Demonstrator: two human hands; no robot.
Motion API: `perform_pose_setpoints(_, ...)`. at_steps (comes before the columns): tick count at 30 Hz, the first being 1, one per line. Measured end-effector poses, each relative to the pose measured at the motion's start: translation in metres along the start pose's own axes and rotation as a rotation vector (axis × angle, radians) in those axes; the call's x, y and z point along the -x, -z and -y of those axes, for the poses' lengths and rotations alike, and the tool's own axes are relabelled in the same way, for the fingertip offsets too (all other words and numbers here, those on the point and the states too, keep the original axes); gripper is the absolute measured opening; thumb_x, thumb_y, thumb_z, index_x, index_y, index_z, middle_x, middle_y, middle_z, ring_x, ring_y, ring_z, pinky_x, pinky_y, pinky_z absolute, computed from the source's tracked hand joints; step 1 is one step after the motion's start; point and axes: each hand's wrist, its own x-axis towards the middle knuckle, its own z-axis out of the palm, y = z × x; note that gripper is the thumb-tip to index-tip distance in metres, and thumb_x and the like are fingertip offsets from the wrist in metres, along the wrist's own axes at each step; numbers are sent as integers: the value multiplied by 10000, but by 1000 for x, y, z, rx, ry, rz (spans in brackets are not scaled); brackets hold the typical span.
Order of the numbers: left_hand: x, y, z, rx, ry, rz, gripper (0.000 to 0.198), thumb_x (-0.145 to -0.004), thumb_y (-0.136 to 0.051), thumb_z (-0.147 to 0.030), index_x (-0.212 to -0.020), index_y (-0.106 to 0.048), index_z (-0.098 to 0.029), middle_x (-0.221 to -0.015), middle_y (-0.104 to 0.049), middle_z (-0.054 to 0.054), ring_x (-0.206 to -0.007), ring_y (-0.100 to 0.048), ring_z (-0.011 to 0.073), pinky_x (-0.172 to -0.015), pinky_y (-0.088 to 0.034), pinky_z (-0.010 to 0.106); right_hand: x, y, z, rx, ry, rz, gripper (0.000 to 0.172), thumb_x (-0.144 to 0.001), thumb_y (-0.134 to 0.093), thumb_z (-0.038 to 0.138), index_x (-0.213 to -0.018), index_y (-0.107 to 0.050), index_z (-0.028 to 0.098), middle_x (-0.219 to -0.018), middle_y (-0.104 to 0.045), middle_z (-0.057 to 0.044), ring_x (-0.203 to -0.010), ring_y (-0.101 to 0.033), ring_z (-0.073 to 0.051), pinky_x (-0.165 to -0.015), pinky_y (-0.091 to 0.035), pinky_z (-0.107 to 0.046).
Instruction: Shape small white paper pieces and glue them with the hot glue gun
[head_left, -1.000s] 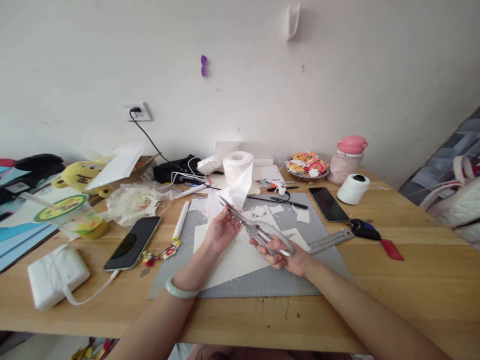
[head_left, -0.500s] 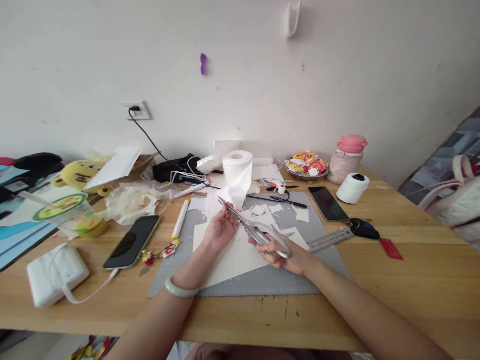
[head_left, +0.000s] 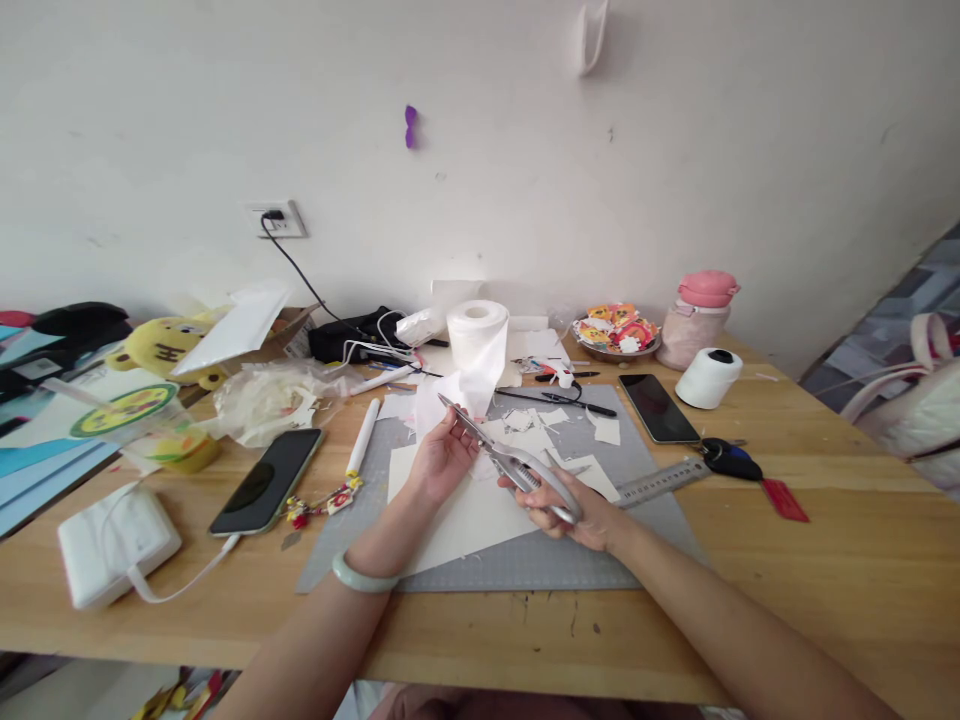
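Observation:
My right hand grips a pair of grey-handled scissors, whose blades point up and to the left. The blade tips are at the fingers of my left hand. That hand is closed in a pinch, palm turned up, and whatever lies between its fingertips is too small to make out. Both hands are above a large sheet of white paper on a grey cutting mat. Behind my left hand stands a roll of white tissue, its loose end draping toward the fingers.
Paper scraps, a steel ruler and a black pen-like tool lie on the mat. Phones flank it left and right. Beyond are a lidded drink cup, a power bank, a thread spool and a pink-lidded bottle.
The view has shifted very slightly. My hands and the scissors keep almost the same pose, with the blade tips still at my left fingers.

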Motion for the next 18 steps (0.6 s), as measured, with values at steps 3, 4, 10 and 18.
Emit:
perform_pose_setpoints(3,0,0,0,2,-7,9,247,-869,-519,-276,-1077,-550,-147,-1033,-596,66,-818,-603,160,-685,-525,335,-1,1,-1,-26,-3,0,275,-713,-647,237,-972,-606,151,-623,-370,67,-405,-201,-6,-355,-96,-156)
perform_pose_setpoints(4,0,-1,0,3,-11,10,245,-869,-519,-275,-1075,-551,-147,-1029,-597,65,-814,-603,159,-682,-525,333,-1,3,-2,-41,-9,9,280,-715,-646,258,-971,-609,150,-627,-370,65,-408,-201,-6,-356,-97,-155)
perform_pose_setpoints(10,-1,-2,0,32,-49,3,229,-867,-523,-268,-1052,-557,-137,-986,-605,57,-782,-605,150,-649,-526,313,0,10,-3,-143,-54,83,490,-682,-662,483,-1023,-610,133,-686,-393,40,-435,-195,-2,-374,-85,-152)
perform_pose_setpoints(18,-5,1,-13,134,-189,-95,247,-867,-523,-268,-1080,-548,-144,-1028,-597,64,-815,-604,160,-682,-527,335,-2,12,-1,-219,-100,139,432,-746,-593,442,-1029,-623,117,-690,-422,24,-433,-195,-10,-363,-87,-150)
